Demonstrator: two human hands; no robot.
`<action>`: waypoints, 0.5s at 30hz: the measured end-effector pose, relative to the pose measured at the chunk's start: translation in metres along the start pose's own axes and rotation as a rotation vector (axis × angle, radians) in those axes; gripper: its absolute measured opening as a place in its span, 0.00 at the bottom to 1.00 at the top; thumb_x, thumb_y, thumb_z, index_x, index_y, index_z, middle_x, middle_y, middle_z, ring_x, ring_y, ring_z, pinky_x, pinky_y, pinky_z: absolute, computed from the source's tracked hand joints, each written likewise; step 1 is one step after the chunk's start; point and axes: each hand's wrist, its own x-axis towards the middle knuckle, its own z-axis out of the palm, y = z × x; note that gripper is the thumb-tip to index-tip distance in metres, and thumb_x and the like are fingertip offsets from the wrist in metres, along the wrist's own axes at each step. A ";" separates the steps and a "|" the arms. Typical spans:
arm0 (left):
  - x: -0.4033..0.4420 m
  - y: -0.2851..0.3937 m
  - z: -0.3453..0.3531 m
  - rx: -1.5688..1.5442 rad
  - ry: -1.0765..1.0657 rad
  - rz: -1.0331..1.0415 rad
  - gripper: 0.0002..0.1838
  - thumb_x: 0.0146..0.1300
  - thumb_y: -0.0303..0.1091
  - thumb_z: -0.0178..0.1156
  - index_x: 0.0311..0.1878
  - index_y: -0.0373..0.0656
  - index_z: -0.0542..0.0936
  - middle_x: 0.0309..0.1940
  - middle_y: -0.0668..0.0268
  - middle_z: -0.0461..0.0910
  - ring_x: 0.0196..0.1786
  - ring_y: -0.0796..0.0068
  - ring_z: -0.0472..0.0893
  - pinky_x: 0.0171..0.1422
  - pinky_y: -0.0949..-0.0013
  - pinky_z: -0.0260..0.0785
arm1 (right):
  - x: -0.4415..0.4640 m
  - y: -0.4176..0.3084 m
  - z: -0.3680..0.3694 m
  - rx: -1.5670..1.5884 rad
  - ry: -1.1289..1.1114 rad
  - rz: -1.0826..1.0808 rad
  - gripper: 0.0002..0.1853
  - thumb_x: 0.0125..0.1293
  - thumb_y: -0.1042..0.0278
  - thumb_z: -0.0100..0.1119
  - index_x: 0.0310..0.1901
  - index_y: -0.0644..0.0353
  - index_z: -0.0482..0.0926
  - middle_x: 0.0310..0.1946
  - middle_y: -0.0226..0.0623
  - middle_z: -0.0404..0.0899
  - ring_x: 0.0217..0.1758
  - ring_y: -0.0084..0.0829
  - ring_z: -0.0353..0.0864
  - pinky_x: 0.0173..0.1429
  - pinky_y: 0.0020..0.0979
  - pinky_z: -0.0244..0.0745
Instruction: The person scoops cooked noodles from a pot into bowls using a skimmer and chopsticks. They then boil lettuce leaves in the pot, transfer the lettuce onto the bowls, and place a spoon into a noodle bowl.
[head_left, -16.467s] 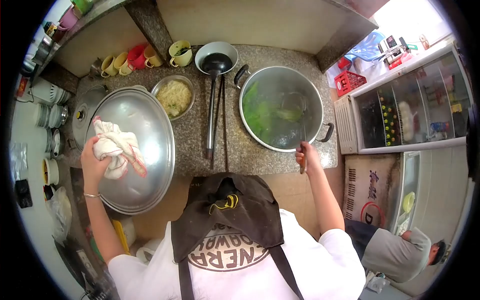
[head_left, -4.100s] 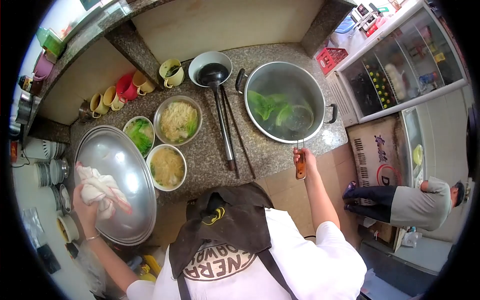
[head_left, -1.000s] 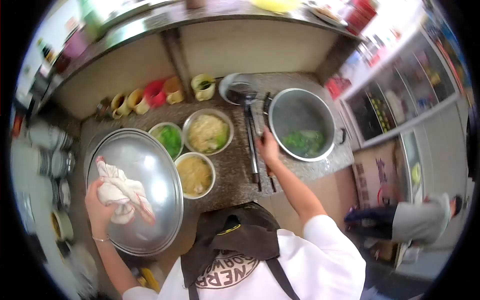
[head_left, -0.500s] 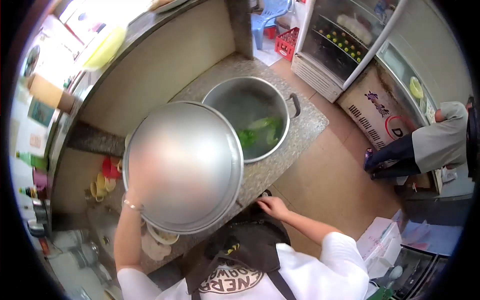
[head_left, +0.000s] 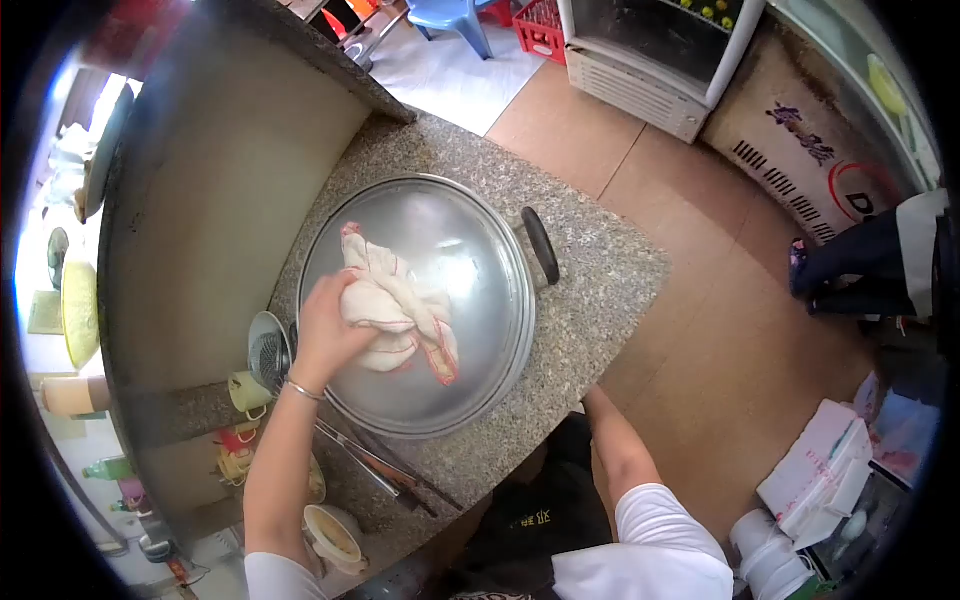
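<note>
A round metal lid (head_left: pixel 485 340) covers the large pot, whose dark side handle (head_left: pixel 540 246) sticks out on the right. The greens inside are hidden. On top of the lid lies a bunched white cloth (head_left: pixel 400 300) with red edging, seemingly knotted over the lid's knob. My left hand (head_left: pixel 335 325), with a bracelet at the wrist, has its fingers curled round the cloth's left side. My right forearm (head_left: pixel 615 440) hangs by the counter's front edge; the hand itself is hidden behind that edge.
The pot stands on a speckled stone counter (head_left: pixel 590 290) beside a low wall. Long utensils (head_left: pixel 375 465), a bowl (head_left: pixel 335 540), a strainer (head_left: pixel 268 355) and a yellow mug (head_left: pixel 248 393) are at the left. A person's legs (head_left: pixel 860 270) show at the right, beside a white box (head_left: pixel 820 470).
The lid, held tilted in my left hand before, now sits flat on the pot. The cloth has come into sight, and my right hand has dropped behind the counter edge. The camera view has shifted.
</note>
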 end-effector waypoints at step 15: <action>-0.053 0.001 -0.023 -0.273 -0.133 -0.380 0.41 0.40 0.29 0.69 0.60 0.44 0.59 0.55 0.63 0.61 0.50 0.70 0.69 0.51 0.68 0.67 | -0.012 -0.017 0.031 -0.744 0.027 -0.055 0.29 0.52 0.58 0.60 0.54 0.63 0.66 0.52 0.52 0.68 0.53 0.49 0.67 0.55 0.38 0.64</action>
